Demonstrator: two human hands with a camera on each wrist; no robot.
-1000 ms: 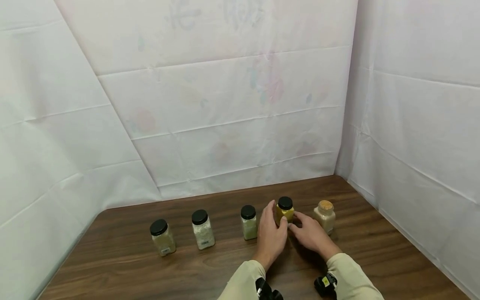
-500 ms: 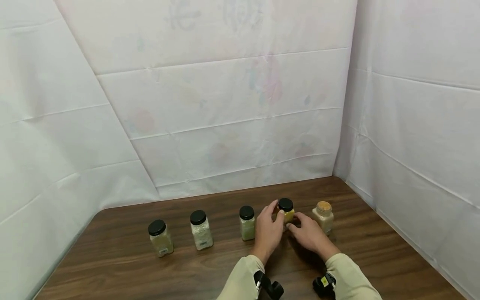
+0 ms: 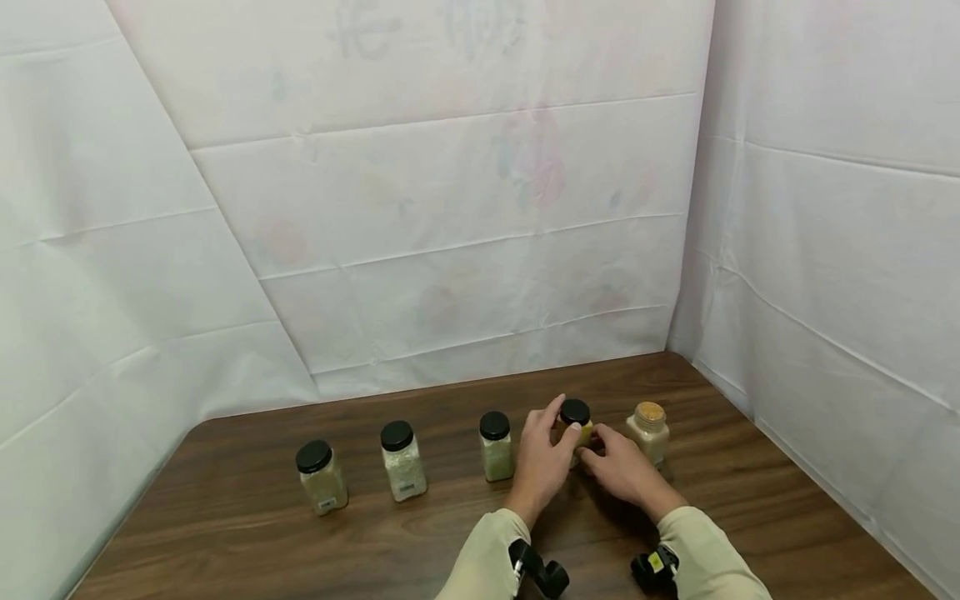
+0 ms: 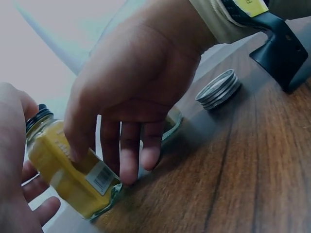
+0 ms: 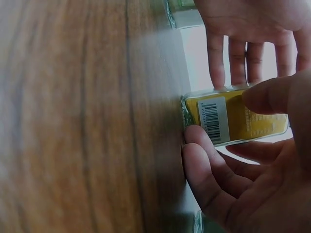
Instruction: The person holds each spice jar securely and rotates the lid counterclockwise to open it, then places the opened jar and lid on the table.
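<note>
A square glass jar of yellow powder [image 4: 60, 167] with a black lid [image 3: 575, 411] stands between both hands. My left hand [image 3: 542, 458] is on its left side, fingers straight, with the thumb across the front of the jar in the head view. In the right wrist view, several left fingers stretch down beside the jar with a gap to the glass. My right hand [image 3: 622, 471] grips the jar low on its right side, the thumb [image 5: 267, 97] on one face and curled fingers [image 5: 199, 165] at another. A barcode label [image 5: 214, 119] shows near its base.
Left of the hands stand three black-lidded jars: a green one [image 3: 497, 457], a pale one [image 3: 405, 471] and a tan one [image 3: 325, 487]. An orange-topped jar [image 3: 649, 437] stands right. A silver ridged lid [image 4: 218, 90] lies by the right wrist. White sheets [image 3: 480, 208] enclose the table.
My left hand has shifted slightly right, and its thumb covers more of the jar's front. The yellow jar's lid sits slightly farther right. My right hand stays nearly in place.
</note>
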